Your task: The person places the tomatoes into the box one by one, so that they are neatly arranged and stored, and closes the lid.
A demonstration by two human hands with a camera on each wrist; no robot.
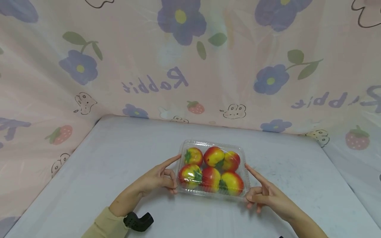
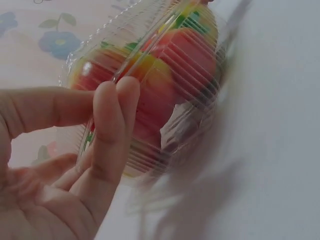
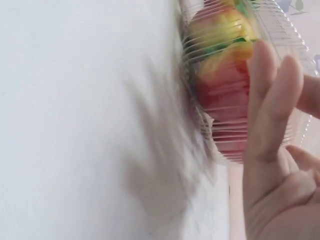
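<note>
A lidded clear plastic box [image 1: 212, 143] is held between both hands over the white table. Through the lid show several red-and-yellow fruits [image 1: 211, 179] with green leafy tops. At the box's near left corner my left hand [image 1: 156, 178] pinches the rim with thumb and fingers, its index finger stretched along the side. My right hand [image 1: 268, 195] grips the near right corner in the same way, index finger along that side. Both wrist views show the ribbed side walls, with fingertips of the left hand [image 2: 75, 160] and right hand [image 3: 280, 165] at the rim.
White table surface [image 1: 128, 145] spreads around the box. Behind and beside it hangs a pale curtain [image 1: 208, 82] printed with flowers, rabbits and strawberries. A black curved device [image 1: 138, 221] sits at the left wrist, by a beige sleeve [image 1: 105, 224].
</note>
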